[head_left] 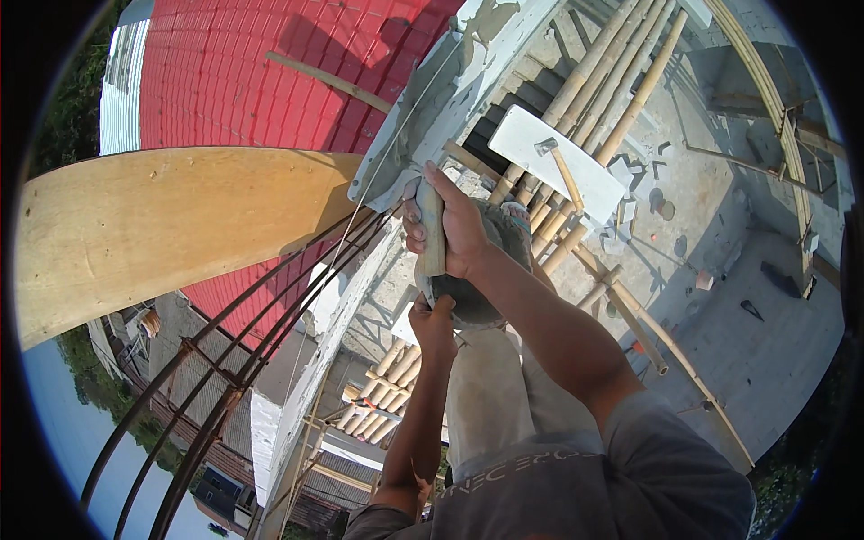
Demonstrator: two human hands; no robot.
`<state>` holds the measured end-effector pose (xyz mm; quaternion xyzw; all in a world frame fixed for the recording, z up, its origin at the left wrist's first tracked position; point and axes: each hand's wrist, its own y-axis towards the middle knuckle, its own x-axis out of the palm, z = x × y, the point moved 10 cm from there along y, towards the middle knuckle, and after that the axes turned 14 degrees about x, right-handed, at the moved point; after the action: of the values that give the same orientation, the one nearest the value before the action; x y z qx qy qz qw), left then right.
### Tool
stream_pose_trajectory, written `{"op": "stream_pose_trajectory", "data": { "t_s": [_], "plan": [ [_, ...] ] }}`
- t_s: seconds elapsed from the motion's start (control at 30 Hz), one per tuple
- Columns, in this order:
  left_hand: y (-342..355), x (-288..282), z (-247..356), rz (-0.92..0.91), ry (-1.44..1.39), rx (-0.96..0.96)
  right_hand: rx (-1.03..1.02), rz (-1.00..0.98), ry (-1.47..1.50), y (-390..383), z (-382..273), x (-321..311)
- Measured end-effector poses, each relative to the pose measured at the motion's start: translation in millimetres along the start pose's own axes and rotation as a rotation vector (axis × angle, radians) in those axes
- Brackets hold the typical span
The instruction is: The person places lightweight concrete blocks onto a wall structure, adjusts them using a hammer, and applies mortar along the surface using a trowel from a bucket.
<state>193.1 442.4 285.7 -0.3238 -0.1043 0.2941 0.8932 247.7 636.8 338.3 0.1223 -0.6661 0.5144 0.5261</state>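
While the tool (433, 245) is grasped by its pale handle in the right hand (461, 225), over the left side of the bucket (475, 308) and near the mortar-smeared wall (466, 94), the left hand (436, 331) is held at the tool's lower end with fingers curled; whether tool or rim is pinched cannot be told. The step in hand is judged to be the cleaning or handling of the tool at the bucket; for the next move, a firm right grip and well-cleared left fingers seem required. The tool's underside is hard to make out. The bucket is partly covered by the right forearm; the board (180, 211) is cut off at left.
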Motion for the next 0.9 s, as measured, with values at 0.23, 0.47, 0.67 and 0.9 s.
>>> {"op": "stream_pose_trajectory", "data": {
  "t_s": [0.23, 0.47, 0.67, 0.9],
  "plan": [
    [8.4, 2.9, 7.0, -0.065, -0.040, 0.059, -0.185, 0.358, -0.860, -29.3, -23.6, -43.1],
    [10.8, -12.9, -0.6, -0.038, 0.053, 0.011, -0.443, 0.660, -1.613, -30.5, -68.2, -69.4],
    [9.9, -22.6, -3.0, -0.009, -0.034, 0.080, -0.336, 0.705, -1.525, -96.4, -52.7, -80.6],
    [5.6, -39.7, -12.3, 0.048, 0.048, 0.016, -0.671, 0.802, -2.444, -82.9, -72.5, 63.9]
  ]
}}
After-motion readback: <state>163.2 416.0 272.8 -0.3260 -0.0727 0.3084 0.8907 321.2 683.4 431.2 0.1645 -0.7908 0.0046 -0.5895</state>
